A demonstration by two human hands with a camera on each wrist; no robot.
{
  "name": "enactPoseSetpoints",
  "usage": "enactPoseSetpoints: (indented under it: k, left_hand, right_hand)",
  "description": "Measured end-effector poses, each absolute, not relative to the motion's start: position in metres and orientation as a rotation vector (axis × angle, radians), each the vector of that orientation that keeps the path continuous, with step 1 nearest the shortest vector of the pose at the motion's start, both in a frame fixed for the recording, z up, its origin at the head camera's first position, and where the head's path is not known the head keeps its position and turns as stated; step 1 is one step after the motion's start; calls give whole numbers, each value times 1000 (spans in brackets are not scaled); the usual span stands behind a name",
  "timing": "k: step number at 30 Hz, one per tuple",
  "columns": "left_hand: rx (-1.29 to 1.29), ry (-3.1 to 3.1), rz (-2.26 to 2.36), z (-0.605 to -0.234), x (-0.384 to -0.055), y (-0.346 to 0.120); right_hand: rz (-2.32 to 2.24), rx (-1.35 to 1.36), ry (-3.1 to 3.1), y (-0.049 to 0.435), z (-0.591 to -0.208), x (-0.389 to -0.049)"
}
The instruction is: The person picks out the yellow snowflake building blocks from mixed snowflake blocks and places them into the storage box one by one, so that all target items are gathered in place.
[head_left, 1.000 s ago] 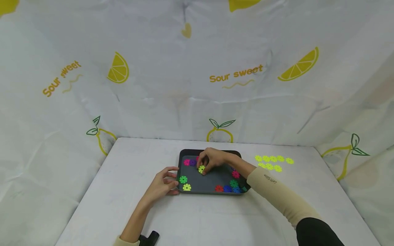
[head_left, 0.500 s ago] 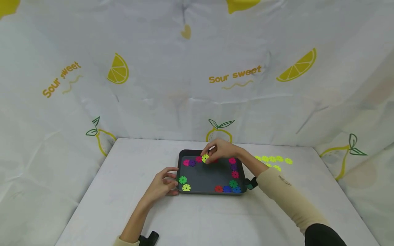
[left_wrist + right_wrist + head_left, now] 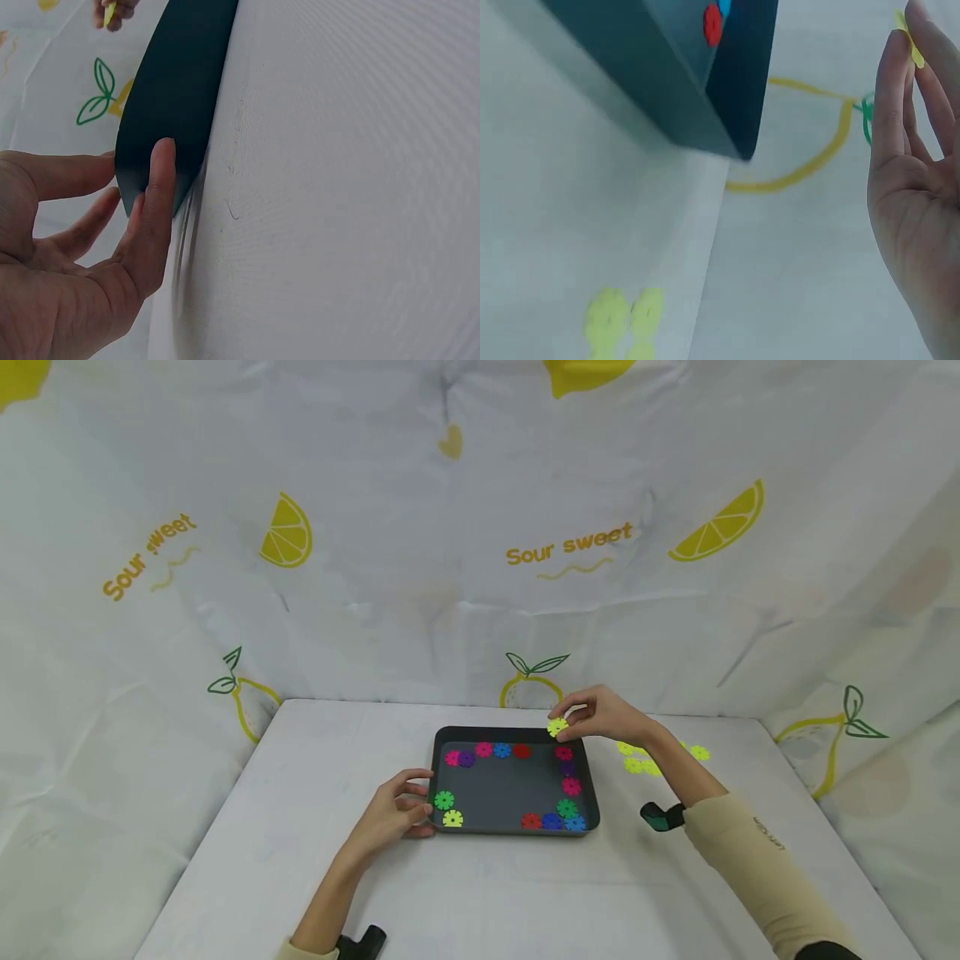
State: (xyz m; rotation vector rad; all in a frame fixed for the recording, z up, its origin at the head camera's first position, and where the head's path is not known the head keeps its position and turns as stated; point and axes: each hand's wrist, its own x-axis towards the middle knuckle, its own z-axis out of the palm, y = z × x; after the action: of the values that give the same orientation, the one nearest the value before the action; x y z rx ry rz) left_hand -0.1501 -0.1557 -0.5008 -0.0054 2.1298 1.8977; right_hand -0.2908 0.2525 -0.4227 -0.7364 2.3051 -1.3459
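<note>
My right hand [image 3: 603, 717] pinches a yellow notched flower-shaped disc [image 3: 557, 727] between thumb and fingertips, above the far right corner of a dark grey tray [image 3: 495, 789]. In the right wrist view the disc [image 3: 911, 41] shows edge-on at the fingertips. My left hand [image 3: 396, 806] rests against the tray's left wall, fingers spread along its outside. Seen from the left wrist, those fingers [image 3: 159, 195] lie on the dark wall [image 3: 176, 75]. Inside the tray, matching discs in pink, purple, blue, red, green and yellow line parts of the edges, such as a green disc [image 3: 444, 800].
Several yellow discs [image 3: 633, 766] lie on the white table [image 3: 480, 893] right of the tray, partly hidden behind my right forearm. A white cloth with lemon prints [image 3: 405, 568] hangs behind the table. Black wrist mounts [image 3: 363, 943] stick out from my arms.
My right hand has moved from over the tray's middle up and right to its far right corner, carrying the yellow disc. The far row of discs is uncovered. My left hand stays put.
</note>
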Motion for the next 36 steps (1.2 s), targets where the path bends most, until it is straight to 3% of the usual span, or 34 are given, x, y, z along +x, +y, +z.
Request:
enactPoseSetpoints:
  k: [24,36]
  left_hand:
    - [-28,2138,1896,-500,-149,-156]
    - [-20,2140,1892,-501,-150,-154]
  right_hand:
    - [-1177,-282,2696,417,-454,-242]
    - [-988,-148,2755,458,-491,-232]
